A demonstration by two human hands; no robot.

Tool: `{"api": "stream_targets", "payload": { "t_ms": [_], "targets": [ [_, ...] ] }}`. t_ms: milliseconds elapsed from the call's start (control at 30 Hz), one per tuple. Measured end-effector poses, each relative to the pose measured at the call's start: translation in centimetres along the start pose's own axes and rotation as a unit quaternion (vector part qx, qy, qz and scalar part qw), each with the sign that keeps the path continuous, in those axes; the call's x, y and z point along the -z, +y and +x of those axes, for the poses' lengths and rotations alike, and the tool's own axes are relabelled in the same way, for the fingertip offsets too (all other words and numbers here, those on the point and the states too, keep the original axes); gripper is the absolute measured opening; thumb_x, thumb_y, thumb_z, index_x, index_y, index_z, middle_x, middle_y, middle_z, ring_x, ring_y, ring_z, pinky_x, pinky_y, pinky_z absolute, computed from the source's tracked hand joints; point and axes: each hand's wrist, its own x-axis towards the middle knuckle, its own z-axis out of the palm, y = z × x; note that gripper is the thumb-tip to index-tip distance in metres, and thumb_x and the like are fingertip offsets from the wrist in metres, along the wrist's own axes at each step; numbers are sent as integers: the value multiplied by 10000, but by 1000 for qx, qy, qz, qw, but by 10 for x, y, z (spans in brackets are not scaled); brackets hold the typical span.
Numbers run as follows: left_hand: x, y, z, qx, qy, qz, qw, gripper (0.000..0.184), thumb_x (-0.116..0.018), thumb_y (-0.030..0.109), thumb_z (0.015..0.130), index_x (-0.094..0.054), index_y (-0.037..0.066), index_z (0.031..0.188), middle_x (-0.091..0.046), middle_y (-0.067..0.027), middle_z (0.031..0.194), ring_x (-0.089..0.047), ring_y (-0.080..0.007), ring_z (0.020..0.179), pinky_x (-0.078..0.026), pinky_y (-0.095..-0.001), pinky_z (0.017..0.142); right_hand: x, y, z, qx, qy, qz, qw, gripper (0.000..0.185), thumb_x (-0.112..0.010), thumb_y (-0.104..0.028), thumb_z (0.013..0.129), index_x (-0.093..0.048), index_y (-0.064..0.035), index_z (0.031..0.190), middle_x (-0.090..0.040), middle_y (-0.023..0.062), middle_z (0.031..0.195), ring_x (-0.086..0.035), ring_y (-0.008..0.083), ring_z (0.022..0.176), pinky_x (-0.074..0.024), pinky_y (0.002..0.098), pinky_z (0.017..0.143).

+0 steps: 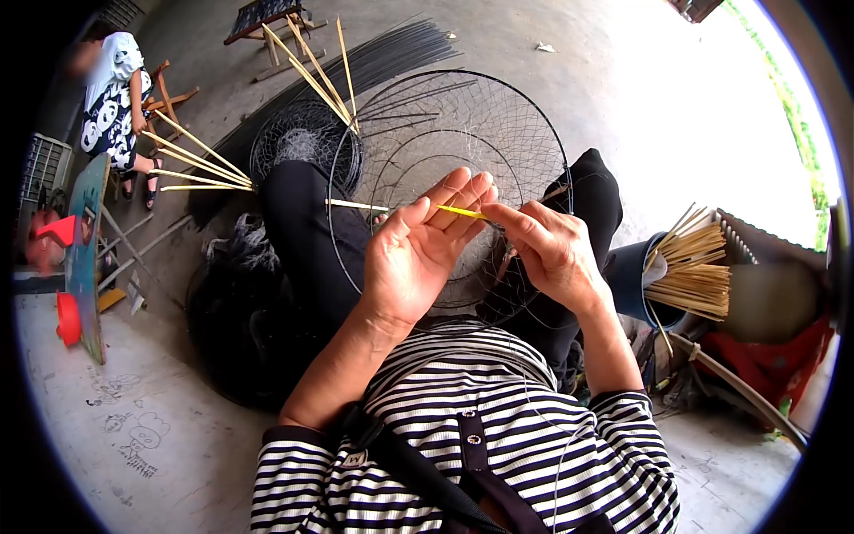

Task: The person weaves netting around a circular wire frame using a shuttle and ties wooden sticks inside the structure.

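A thin yellow tool (pixel 463 212) is pinched between the thumb and fingers of my right hand (pixel 551 249), its tip pointing left. My left hand (pixel 414 258) is palm up with its fingers spread, and the yellow tip lies in front of its fingers. Across my legs rests a round wire hoop frame (pixel 569 169) with fine netting (pixel 480 111) and smaller rings inside. A pale stick (pixel 356 205) shows at the left side of the hoop. Fine thread (pixel 558 472) runs over my striped shirt.
A blue bucket (pixel 630 280) of bamboo sticks (pixel 694 267) stands at right. Left of the hoop lie a netted ring stack (pixel 267 147), pale sticks (pixel 200 160) and dark rods (pixel 391 53). A seated person (pixel 116 98) is at upper left, near a board (pixel 86 258).
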Motion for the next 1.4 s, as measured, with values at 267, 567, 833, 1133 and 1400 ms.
{"api": "stream_targets", "payload": {
  "t_ms": [267, 567, 833, 1133, 1400],
  "targets": [
    [-1, 0, 0, -3, -2, 1, 1000, 497, -353, 255, 923, -383, -11, 1341, -422, -189, 1364, -359, -278, 1303, -204, -415, 1112, -1, -1, 0, -4, 6, 12, 1000, 435, -600, -42, 805, -538, -191, 1210, -467, 32, 651, -516, 185, 534, -425, 323, 463],
    [23, -13, 12, 8, -1, -65, 998, 317, -483, 187, 895, -525, -3, 1145, -529, -140, 1168, -485, -227, 1115, -366, -376, 1000, -11, -4, 19, 38, 74, 42, 996, 394, -669, -106, 744, -555, -96, 1121, -544, 87, 861, -596, 239, 655, -489, 326, 543],
    [27, 6, 40, 95, 76, 20, 992, 273, -572, 132, 872, -511, -16, 1094, -558, -84, 1057, -546, -136, 969, -468, -288, 858, -44, -13, 68, -152, 170, 97, 969, 200, -679, -88, 767, -628, -16, 948, -518, 80, 864, -544, 241, 721, -459, 312, 644],
    [21, 62, 51, 93, -25, 65, 993, 755, -407, 547, 911, -267, -30, 1378, -542, -177, 1097, -557, -222, 1017, -446, -318, 901, -74, -34, 92, 126, 71, 154, 977, 275, -606, -15, 656, -540, -13, 923, -568, 113, 875, -539, 310, 853, -442, 361, 751],
    [115, -4, 67, -34, 118, 598, 792, 955, -533, 505, 857, -90, -204, 1320, -142, -421, 1360, -210, -481, 1297, -209, -465, 1079, -163, 81, 108, -34, -434, -171, 884, 338, -498, -228, 856, -575, -53, 1135, -550, 200, 1196, -500, 338, 1146, -435, 407, 930]
  ]
}}
